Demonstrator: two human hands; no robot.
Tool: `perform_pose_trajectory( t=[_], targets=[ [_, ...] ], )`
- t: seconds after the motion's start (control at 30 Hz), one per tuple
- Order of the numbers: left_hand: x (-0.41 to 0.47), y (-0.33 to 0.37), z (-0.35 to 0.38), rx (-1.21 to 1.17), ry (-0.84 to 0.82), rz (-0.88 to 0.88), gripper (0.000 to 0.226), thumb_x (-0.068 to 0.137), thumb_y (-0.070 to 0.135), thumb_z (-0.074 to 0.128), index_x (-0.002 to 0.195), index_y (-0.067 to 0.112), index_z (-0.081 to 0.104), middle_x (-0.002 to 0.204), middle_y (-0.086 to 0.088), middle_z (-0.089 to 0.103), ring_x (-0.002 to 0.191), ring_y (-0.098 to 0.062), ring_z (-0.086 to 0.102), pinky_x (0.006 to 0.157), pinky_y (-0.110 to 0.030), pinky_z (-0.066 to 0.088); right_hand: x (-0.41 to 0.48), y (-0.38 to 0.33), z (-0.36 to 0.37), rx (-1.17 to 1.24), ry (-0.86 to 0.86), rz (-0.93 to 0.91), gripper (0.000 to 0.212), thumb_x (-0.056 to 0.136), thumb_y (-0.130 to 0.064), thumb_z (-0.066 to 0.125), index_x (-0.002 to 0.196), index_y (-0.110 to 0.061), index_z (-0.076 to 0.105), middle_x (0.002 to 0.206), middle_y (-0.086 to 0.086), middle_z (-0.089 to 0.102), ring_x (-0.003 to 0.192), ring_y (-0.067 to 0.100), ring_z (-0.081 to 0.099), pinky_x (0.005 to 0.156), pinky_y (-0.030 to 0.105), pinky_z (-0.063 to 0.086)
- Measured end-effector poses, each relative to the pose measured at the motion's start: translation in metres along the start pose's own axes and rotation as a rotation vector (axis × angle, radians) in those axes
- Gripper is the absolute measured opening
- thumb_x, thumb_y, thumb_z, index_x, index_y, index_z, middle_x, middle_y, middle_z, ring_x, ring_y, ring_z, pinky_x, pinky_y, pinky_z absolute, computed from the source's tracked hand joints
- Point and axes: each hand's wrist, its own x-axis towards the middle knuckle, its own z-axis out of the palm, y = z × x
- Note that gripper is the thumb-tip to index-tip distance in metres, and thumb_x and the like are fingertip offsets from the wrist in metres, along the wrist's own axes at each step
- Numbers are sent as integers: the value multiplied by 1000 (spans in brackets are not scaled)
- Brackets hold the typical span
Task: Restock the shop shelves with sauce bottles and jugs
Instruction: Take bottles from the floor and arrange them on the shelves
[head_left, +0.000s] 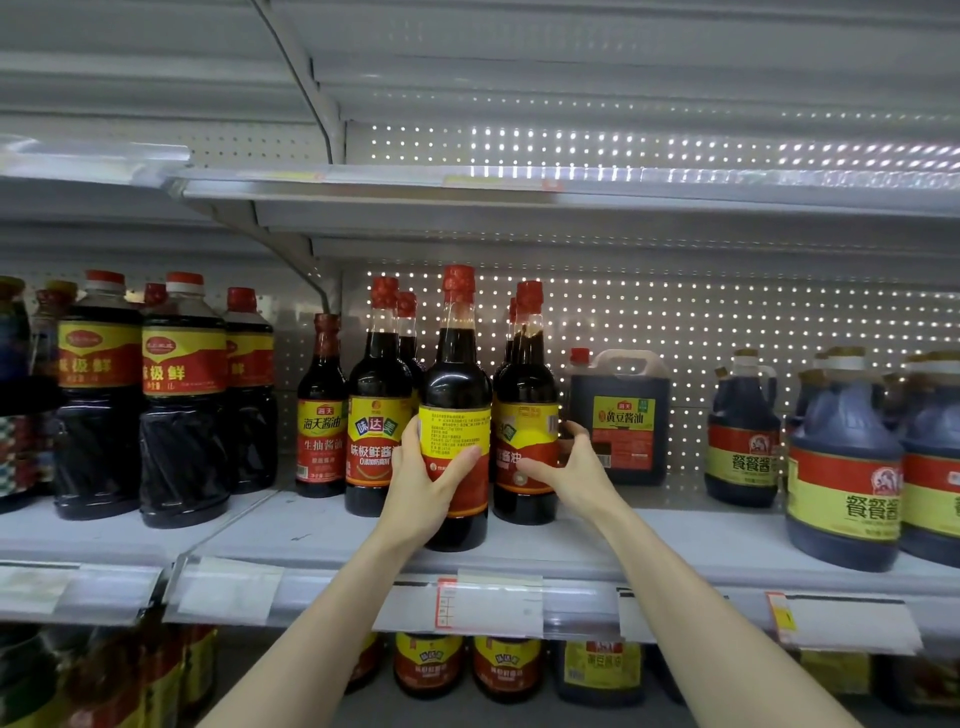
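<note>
A tall dark sauce bottle (456, 384) with a red cap and a yellow and red label stands at the front of the middle shelf (649, 545). My left hand (426, 483) grips its lower body, thumb across the label. Beside it on the right stands a second like bottle (525, 415). My right hand (569, 470) holds that one, thumb on the front label and fingers curled round its right side. More red-capped bottles (378, 400) stand just behind and to the left.
A square jug (621, 415) sits behind my right hand. Round blue-tinted jugs (844, 467) fill the shelf's right end. Large dark bottles (183, 405) line the left bay. The upper shelf (519, 182) shows no goods. Jars stand on the shelf below.
</note>
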Motion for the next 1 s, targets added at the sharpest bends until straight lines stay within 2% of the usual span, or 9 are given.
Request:
perform_pose_trajectory(
  t=[0.1, 0.2, 0.37, 0.43, 0.57, 0.67, 0.83, 0.93, 1.0],
  targets=[
    [-1, 2, 0, 4, 3, 8, 81, 67, 60, 62, 137, 33, 32, 132, -2, 48, 119, -16, 51, 102, -41, 45, -2, -4, -7, 70, -72, 55, 82, 86, -13, 68, 150, -13, 16, 144, 6, 43, 129, 23, 45, 101, 35, 39],
    [-1, 2, 0, 3, 2, 8, 83, 67, 60, 62, 138, 31, 33, 131, -2, 49, 119, -16, 51, 102, -39, 45, 0, -4, -7, -9, -132, 31, 89, 81, -17, 75, 149, -14, 18, 133, -4, 47, 116, 13, 48, 97, 27, 39],
    [-1, 3, 0, 0, 1, 16, 80, 69, 58, 63, 138, 30, 33, 131, -1, 50, 118, -15, 51, 98, -34, 45, 9, 1, 6, -254, -4, 50, 107, 71, -30, 84, 151, -13, 16, 147, 13, 28, 132, 30, 39, 108, 42, 36],
    [-1, 4, 0, -3, 7, 21, 77, 72, 53, 64, 139, 28, 33, 130, -1, 50, 117, -14, 52, 94, -29, 45, 12, 3, 7, -219, -19, 34, 100, 74, -22, 82, 150, -13, 18, 144, 12, 34, 130, 29, 42, 107, 42, 37],
    [-2, 4, 0, -15, 8, 23, 81, 68, 56, 63, 138, 28, 34, 130, -2, 51, 117, -15, 53, 96, -32, 46, 14, 5, 4, -49, -60, 89, 86, 80, -9, 76, 147, -13, 23, 137, 8, 52, 124, 25, 51, 107, 42, 41],
    [-2, 4, 0, -9, 2, 15, 83, 68, 58, 63, 139, 28, 34, 131, -1, 50, 118, -16, 52, 97, -33, 46, 13, 6, 3, -55, -88, 107, 81, 82, -11, 74, 146, -12, 26, 137, 8, 51, 125, 25, 50, 105, 39, 40],
    [-2, 4, -1, -2, -1, 0, 84, 66, 60, 63, 139, 31, 32, 131, 0, 50, 118, -15, 52, 98, -35, 46, 14, 7, 6, -221, 3, 70, 99, 71, -25, 84, 148, -10, 24, 145, 11, 37, 129, 29, 45, 108, 45, 40],
    [-4, 6, 0, -11, 3, 6, 80, 68, 56, 63, 138, 30, 33, 130, 0, 50, 117, -14, 52, 93, -29, 45, 15, 9, 7, -194, 8, 61, 92, 73, -21, 82, 146, -13, 26, 142, 9, 46, 126, 28, 49, 106, 47, 42],
    [-3, 6, 0, -5, 4, -1, 82, 67, 57, 62, 138, 30, 33, 131, -1, 49, 117, -15, 52, 95, -31, 45, 15, 9, 6, -176, 2, 74, 88, 78, -18, 79, 147, -12, 25, 140, 9, 49, 126, 27, 50, 106, 45, 42]
  ],
)
